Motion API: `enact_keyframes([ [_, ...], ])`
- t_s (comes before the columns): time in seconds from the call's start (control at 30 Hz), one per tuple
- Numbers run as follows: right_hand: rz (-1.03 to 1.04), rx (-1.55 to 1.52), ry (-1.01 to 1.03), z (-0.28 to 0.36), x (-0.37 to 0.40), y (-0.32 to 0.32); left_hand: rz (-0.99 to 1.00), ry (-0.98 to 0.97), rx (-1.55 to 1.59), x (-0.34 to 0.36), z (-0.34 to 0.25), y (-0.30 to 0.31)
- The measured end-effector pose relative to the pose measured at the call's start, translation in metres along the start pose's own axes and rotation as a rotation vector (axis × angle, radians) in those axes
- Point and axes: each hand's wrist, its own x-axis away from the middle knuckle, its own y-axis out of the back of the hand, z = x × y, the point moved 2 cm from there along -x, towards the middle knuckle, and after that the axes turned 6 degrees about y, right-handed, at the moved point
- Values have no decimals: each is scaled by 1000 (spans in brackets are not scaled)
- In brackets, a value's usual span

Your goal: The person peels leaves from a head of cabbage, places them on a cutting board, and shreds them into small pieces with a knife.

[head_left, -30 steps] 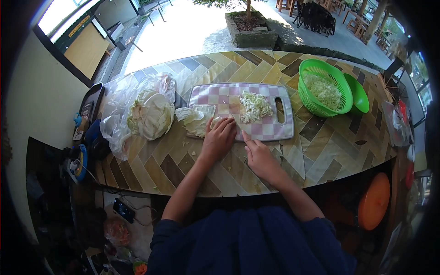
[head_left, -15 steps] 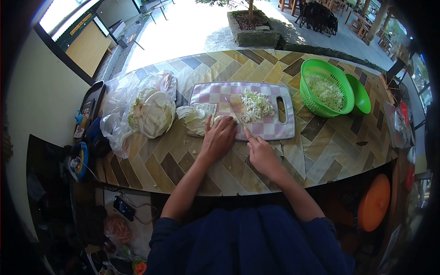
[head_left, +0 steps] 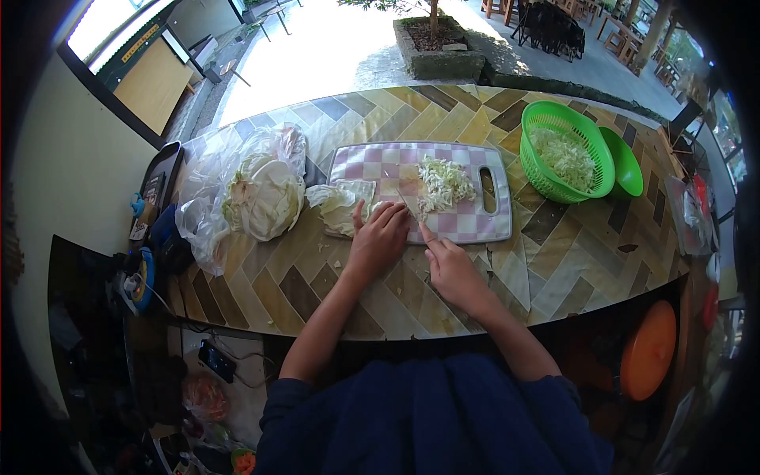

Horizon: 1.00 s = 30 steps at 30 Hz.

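Note:
A checkered pink-and-white cutting board (head_left: 475, 226) lies on the table. My left hand (head_left: 381, 241) presses down on cabbage leaves (head_left: 340, 207) at the board's lower left, fingers curled together. In my right hand (head_left: 450, 269) is a knife (head_left: 408, 203), its blade pointing up and left beside my left fingertips. Shredded cabbage (head_left: 446, 184) is heaped on the board right of the blade. Left of the board, a partly peeled cabbage head (head_left: 265, 202) rests against a clear plastic bag (head_left: 198, 214).
A green basket (head_left: 540, 170) of shredded cabbage stands at the right, with a green bowl (head_left: 625, 162) against it. A black tray (head_left: 162, 170) is at the far left. Below are a phone (head_left: 216, 360) and an orange round lid (head_left: 647, 350).
The knife blade has shifted slightly right and down with a small motion of my right hand. My left hand stays on the leaves.

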Motion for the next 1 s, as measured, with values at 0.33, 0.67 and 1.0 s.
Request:
enact_keyframes([
  [0.33,-47,95,7,-3,-16,-21,-48,-10,-32,1,4,-8],
  [0.67,-32,75,4,-9,-7,-2,-18,28,-4,-1,5,-3],
  [1.0,-30,28,42,-1,-2,-6,-13,-3,-20,2,9,-4],
])
